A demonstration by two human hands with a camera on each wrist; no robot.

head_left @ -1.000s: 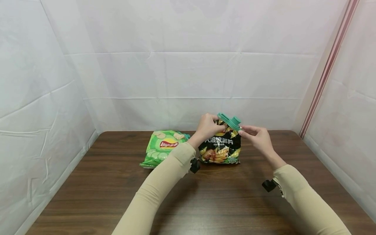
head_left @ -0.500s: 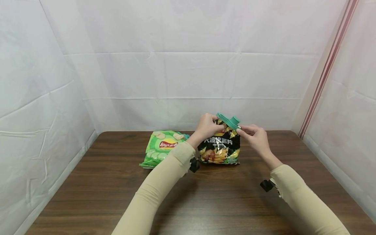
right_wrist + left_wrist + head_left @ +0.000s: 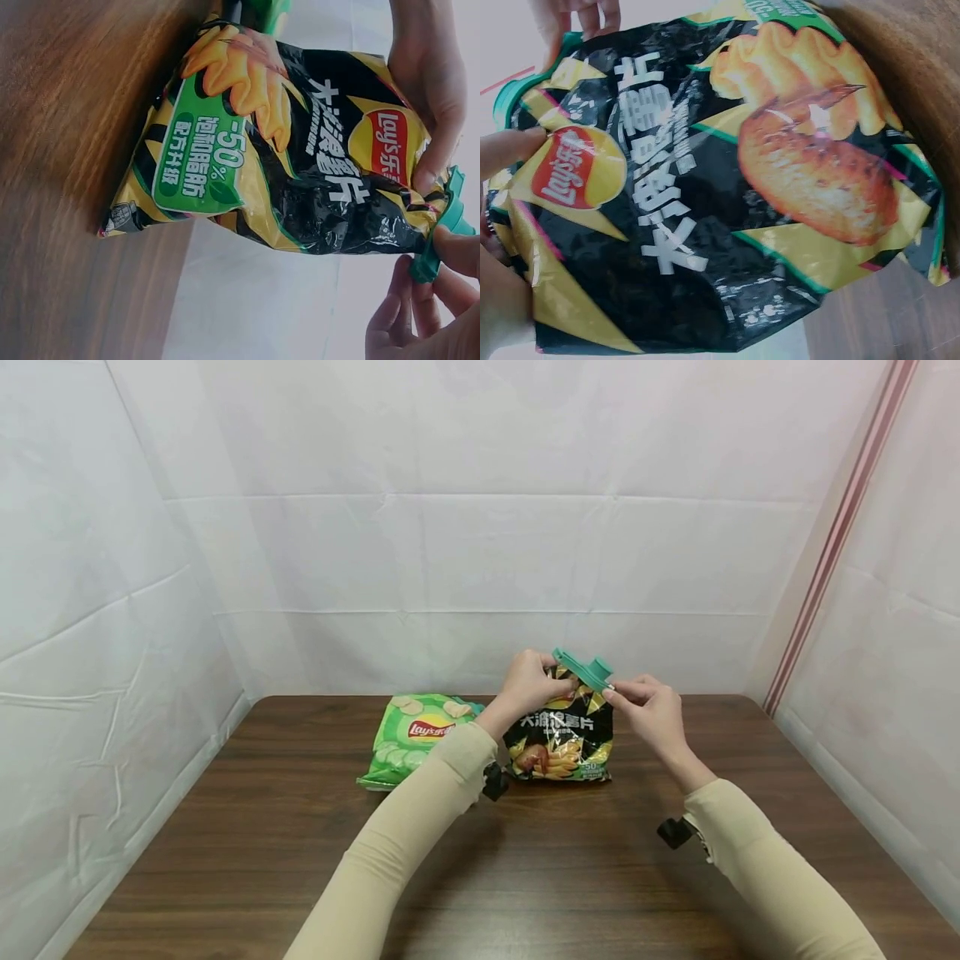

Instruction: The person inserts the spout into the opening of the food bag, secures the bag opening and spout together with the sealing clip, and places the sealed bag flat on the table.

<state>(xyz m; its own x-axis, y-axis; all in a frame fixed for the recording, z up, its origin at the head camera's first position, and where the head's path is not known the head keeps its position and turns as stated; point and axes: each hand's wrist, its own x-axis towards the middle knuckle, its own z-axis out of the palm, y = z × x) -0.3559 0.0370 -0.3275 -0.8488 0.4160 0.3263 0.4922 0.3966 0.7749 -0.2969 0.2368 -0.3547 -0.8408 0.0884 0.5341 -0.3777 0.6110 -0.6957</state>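
Observation:
A black chip bag (image 3: pixel 558 747) with yellow patches stands upright on the table, its front showing a Lay's logo in the left wrist view. Along its top edge runs a green bag clip (image 3: pixel 581 667) with a round knob, slanting down to the right. My left hand (image 3: pixel 527 683) grips the bag's upper left, thumb on the front just below the clip. At the clip's right end, my right hand (image 3: pixel 656 714) pinches the clip between thumb and fingers, as the right wrist view also shows. Whether the clip is fully fastened is unclear.
Left of the black bag, a green Lay's chip bag (image 3: pixel 405 735) leans back on the brown wooden table (image 3: pixel 570 877), partly hidden by my left arm. A teal piece (image 3: pixel 476 707) shows at its top right. White sheeting (image 3: pixel 480 552) rises behind the table and on both sides.
My right hand has shifted slightly left at the clip's end, and its forearm moved the same way. The black bag and clip have edged a little left. The left hand stays nearly still.

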